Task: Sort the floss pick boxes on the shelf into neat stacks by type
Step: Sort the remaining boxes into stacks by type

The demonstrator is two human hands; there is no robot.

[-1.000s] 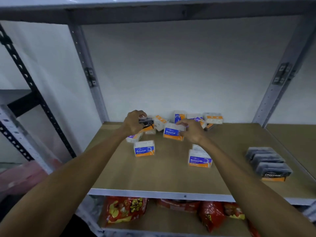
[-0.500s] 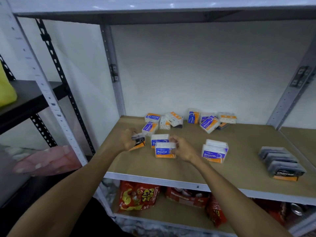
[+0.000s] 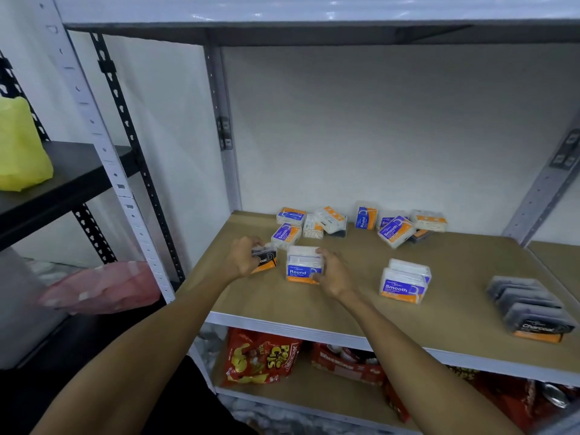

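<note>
A grey metal shelving unit with perforated uprights carries a flat tan board shelf (image 3: 345, 309), matte and smooth, edged in front by a pale metal rail. Below it lie crinkled glossy red snack bags (image 3: 262, 356).

At the shelf's right end stands the Charcoal stack (image 3: 530, 307), a row of dark translucent rectangular boxes with an orange strip on the front one. Left of it, well apart, is the Smooth stack (image 3: 405, 282): clear plastic boxes with blue-and-orange labels, set one behind another. Along the back wall a loose scatter of boxes (image 3: 361, 222) lies tilted at mixed angles, some on edge.

Near the front left is the Round stack (image 3: 303, 265), 2 clear boxes. The right hand (image 3: 334, 273) is curled around its right side, fingertips touching the top and front corner, thumb low on the label. Just beside it, the left hand (image 3: 243, 257) is closed around a black Charcoal box (image 3: 265, 261), fingers over its top and back, the orange-edged label facing out. I cannot tell if that box touches the shelf.
</note>
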